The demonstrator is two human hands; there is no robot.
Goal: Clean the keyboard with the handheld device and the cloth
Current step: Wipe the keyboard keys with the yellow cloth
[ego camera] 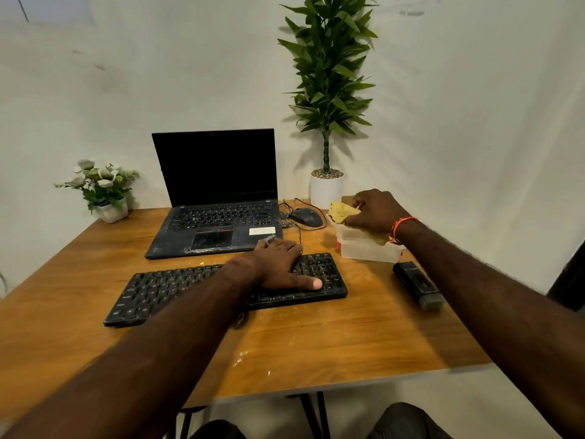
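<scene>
Small office or home desk corner, set against plain pale walls. Wooden tabletop (316, 337) carrying an open laptop (215, 198) toward its far edge, with a wired mouse (306, 217) beside it and a separate black keyboard (177, 291) in front. Potted plant (327, 90) at the far right corner, small flower pot (104, 188) at the far left.

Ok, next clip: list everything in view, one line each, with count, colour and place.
flat external keyboard: one, black, front centre of table
open laptop: one, black, behind the keyboard, screen dark
corded mouse: one, dark grey, right of laptop
crumpled cloth: one, yellow, over the plastic container
translucent plastic container: one, whitish, right of keyboard
handheld device: one, black, lying near the table's right edge
tall leafy plant in white pot: one, green, back right
small flower pot: one, white blooms, back left
wooden table: one, brown
left hand: rests on the keyboard's right part
right hand: grips the cloth
</scene>
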